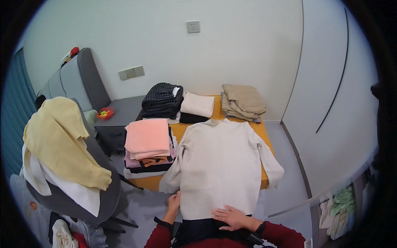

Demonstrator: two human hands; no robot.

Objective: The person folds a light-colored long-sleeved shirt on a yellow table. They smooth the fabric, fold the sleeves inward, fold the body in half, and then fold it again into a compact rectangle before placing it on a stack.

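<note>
A cream zip-front knit cardigan [220, 167] lies spread out with its collar away from me and its sleeves out to both sides. Its hem hangs past the near edge of a yellow-topped table [149, 183], close to my lap. My left hand [173, 204] grips the cardigan's left side edge just above the hem, its fingertips partly hidden by the cloth. Flat on the hem, a little right of the middle, rests my right hand [231, 217] with fingers apart. The left sleeve [172, 176] droops beside a stack of folded clothes topped by a pink garment [148, 136].
Behind lie folded dark checked clothes [162, 97], a folded white knit [198, 104] and a folded beige padded garment [243, 99]. Yellow and white garments [62, 133] drape over a grey chair [108, 198] at left. A grey nightstand [127, 107] holds a red basket [105, 113]. Wardrobe doors [328, 93] stand right.
</note>
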